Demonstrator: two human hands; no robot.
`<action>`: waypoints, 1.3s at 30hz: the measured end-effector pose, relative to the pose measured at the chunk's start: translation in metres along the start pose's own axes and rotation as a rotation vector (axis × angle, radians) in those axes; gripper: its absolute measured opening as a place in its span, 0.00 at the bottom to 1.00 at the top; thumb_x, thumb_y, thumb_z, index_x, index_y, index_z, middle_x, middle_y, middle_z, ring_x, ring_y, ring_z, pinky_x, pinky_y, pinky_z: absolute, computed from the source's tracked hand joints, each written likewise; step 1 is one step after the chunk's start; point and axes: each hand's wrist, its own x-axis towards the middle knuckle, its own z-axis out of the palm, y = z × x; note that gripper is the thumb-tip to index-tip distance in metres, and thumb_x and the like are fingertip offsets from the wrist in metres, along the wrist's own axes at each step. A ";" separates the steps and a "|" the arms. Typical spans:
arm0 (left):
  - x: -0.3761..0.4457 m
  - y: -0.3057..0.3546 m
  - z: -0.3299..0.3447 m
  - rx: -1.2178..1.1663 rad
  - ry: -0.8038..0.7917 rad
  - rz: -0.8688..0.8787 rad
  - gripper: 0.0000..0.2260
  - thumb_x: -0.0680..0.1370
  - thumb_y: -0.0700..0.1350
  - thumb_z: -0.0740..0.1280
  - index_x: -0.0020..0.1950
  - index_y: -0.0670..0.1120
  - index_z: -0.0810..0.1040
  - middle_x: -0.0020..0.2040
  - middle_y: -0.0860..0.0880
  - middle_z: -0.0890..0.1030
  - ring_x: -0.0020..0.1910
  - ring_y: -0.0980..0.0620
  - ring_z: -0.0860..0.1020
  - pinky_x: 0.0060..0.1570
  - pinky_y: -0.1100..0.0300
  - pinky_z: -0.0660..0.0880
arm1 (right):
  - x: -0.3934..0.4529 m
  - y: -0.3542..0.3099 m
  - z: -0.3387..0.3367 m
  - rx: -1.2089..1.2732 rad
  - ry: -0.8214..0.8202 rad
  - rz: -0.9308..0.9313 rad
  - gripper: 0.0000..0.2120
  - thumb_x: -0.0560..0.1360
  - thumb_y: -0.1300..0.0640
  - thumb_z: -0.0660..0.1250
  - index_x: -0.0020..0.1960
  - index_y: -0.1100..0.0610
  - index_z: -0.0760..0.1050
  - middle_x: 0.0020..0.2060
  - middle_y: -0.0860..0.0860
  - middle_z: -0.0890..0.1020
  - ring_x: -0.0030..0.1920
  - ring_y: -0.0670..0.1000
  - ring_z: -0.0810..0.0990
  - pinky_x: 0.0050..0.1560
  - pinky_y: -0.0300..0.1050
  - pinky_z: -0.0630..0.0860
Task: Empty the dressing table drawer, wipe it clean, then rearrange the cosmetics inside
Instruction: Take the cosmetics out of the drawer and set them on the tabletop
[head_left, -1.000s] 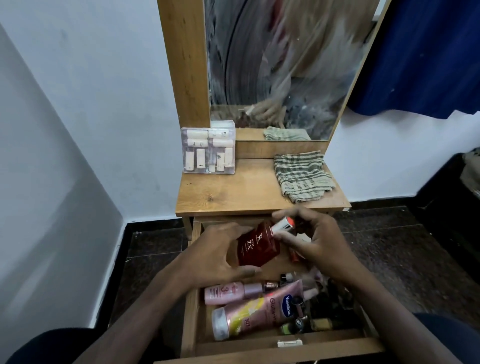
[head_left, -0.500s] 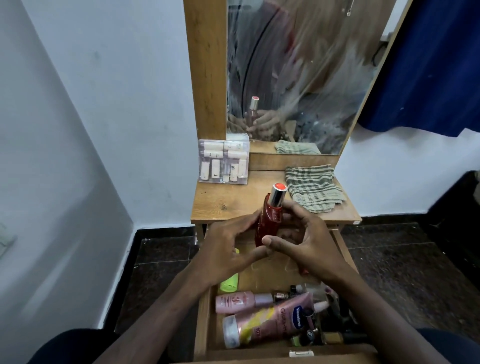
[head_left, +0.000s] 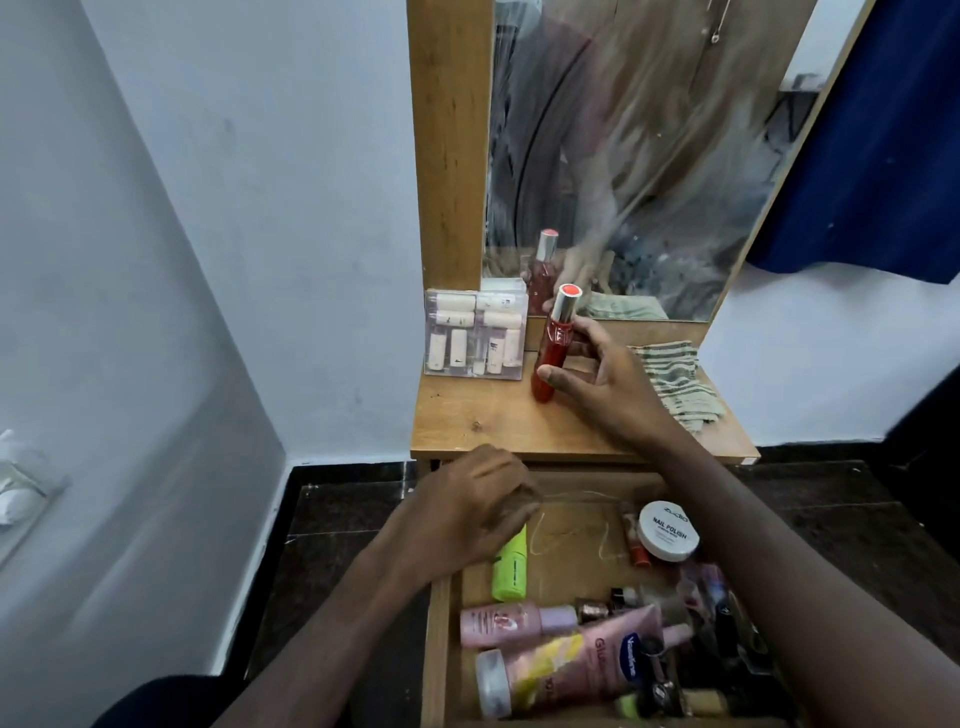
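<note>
My right hand (head_left: 605, 384) grips a red perfume bottle (head_left: 551, 353) with a silver cap, standing upright on the dressing table top (head_left: 483, 421) beside a clear box of small white bottles (head_left: 474, 335). My left hand (head_left: 467, 512) hovers over the back left corner of the open drawer (head_left: 439, 623), fingers loosely curled and holding nothing. In the drawer lie a lime green tube (head_left: 511, 566), a pink bottle (head_left: 506, 623), a pink Vaseline tube (head_left: 576, 670), a white nail polish remover jar (head_left: 669, 530) and several small dark items.
A folded green checked cloth (head_left: 675, 382) lies on the right of the table top. The mirror (head_left: 639, 156) stands behind it. A white wall closes the left side, a blue curtain (head_left: 872, 145) hangs at the right, and dark floor surrounds the table.
My right hand has carried the red bottle up out of the drawer and stood it on the table top. My left hand has let go and dropped to the drawer's back left corner.
</note>
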 end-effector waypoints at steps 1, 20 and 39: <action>-0.002 -0.001 0.002 0.006 -0.051 0.018 0.08 0.83 0.49 0.70 0.60 0.49 0.82 0.56 0.53 0.82 0.57 0.57 0.78 0.51 0.55 0.80 | 0.003 0.000 0.002 0.005 0.003 -0.001 0.39 0.74 0.47 0.78 0.80 0.52 0.64 0.70 0.46 0.78 0.69 0.42 0.75 0.71 0.40 0.73; -0.004 0.007 0.008 -0.094 -0.447 0.019 0.09 0.79 0.57 0.75 0.54 0.56 0.84 0.48 0.61 0.79 0.44 0.68 0.73 0.40 0.73 0.67 | -0.094 -0.007 0.007 -0.224 0.094 -0.201 0.10 0.75 0.53 0.77 0.54 0.54 0.82 0.45 0.45 0.83 0.44 0.43 0.82 0.41 0.40 0.83; -0.001 0.023 0.007 -0.149 -0.611 -0.036 0.23 0.75 0.72 0.70 0.54 0.54 0.85 0.43 0.57 0.82 0.40 0.57 0.78 0.39 0.52 0.77 | -0.129 0.007 -0.039 -0.309 -0.732 -0.084 0.11 0.77 0.44 0.74 0.50 0.51 0.83 0.39 0.47 0.84 0.39 0.44 0.81 0.42 0.48 0.78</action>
